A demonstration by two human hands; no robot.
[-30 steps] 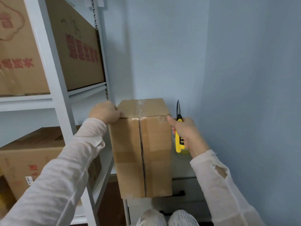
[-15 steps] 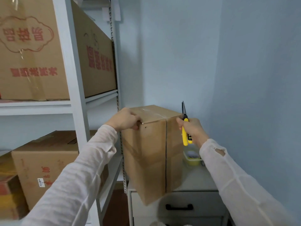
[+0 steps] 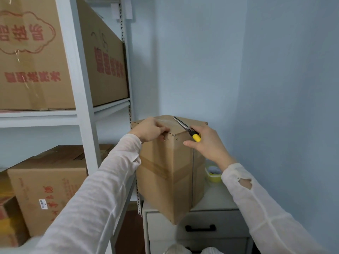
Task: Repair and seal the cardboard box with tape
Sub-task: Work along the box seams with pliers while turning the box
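A tall brown cardboard box point(image 3: 165, 173) stands on a small grey cabinet, turned so one corner edge faces me. Clear tape runs over its top and a brown tape band circles its middle. My left hand point(image 3: 149, 130) grips the box's top left edge with curled fingers. My right hand point(image 3: 205, 142) holds yellow-handled scissors point(image 3: 187, 130), blades pointing up-left over the taped top, while its index finger rests on the box's right face. A yellow tape roll point(image 3: 213, 174) lies on the cabinet behind the box, partly hidden by my right wrist.
The grey drawer cabinet point(image 3: 216, 204) fills the corner between blue walls. A white metal shelving rack point(image 3: 80, 114) stands close on the left, loaded with large printed cardboard boxes point(image 3: 45, 184) on both levels.
The box has been turned so a corner faces me. My right hand moved from the box's right side up to its top corner, and the scissors swung from upright to pointing up-left.
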